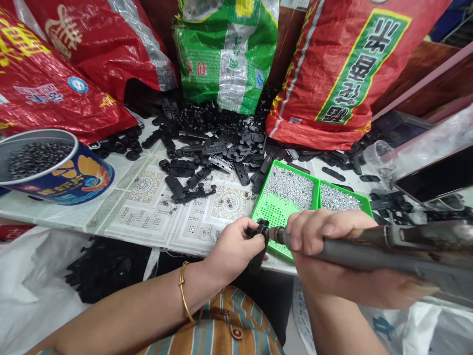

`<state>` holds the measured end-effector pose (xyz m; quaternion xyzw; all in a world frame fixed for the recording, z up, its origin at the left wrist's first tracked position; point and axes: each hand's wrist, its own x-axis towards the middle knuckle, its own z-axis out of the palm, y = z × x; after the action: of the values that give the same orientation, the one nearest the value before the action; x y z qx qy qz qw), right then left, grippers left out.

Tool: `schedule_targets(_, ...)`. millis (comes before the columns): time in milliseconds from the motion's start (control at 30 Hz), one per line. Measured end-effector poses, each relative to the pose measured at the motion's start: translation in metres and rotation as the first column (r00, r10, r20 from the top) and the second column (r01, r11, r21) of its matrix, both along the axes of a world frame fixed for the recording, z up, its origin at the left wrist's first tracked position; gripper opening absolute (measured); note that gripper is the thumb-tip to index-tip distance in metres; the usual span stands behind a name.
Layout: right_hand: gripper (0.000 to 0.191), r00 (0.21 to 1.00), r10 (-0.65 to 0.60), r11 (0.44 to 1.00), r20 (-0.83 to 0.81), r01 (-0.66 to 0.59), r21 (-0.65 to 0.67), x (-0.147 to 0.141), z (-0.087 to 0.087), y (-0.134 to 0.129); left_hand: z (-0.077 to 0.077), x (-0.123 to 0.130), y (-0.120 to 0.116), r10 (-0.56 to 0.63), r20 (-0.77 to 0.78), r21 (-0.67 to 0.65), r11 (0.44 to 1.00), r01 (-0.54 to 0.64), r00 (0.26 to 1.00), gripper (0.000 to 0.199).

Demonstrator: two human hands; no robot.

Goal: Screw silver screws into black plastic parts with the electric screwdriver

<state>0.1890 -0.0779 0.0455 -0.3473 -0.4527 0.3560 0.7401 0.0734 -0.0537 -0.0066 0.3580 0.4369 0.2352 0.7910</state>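
My left hand (234, 249) pinches a small black plastic part (257, 259) just past the table's front edge. Wrapped round the grey body of a power screwdriver (354, 254) is my right hand (325, 246). The screwdriver lies almost level, its tip pointing left and meeting the black part; whether a screw sits at the tip is hidden. Directly behind both hands stands a green tray (273, 214) with small silver screws (290, 185) in its compartments. A perforated green area shows at the tray's near left.
Loose black plastic parts (218, 148) are heaped across the back of the table (148, 217). Red sacks (332, 74) and a green sack (229, 59) stand behind them. A blue tub (70, 177) of small dark pieces is at left, a phone (436, 172) at right.
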Motion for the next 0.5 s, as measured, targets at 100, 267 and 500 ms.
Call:
schedule_targets(100, 0.043, 1.0, -0.024, 0.999, 0.019, 0.023, 0.031, 0.0, -0.001, -0.002, -0.001, 0.0, 0.001, -0.024, 0.0, 0.025, 0.999, 0.024, 1.0, 0.014)
schedule_targets(267, 0.04, 0.977, -0.202, 0.976, 0.062, 0.196, 0.095, 0.004, 0.01, -0.006, -0.005, -0.001, 0.014, -0.039, -0.036, 0.121, 0.992, 0.043, 0.999, 0.015)
schedule_targets(500, 0.014, 0.793, -0.288, 0.764, 0.537, 0.528, -0.37, 0.013, 0.004, -0.002, 0.019, -0.004, 0.03, 0.001, 0.235, 0.077, 0.997, -0.019, 0.972, 0.022)
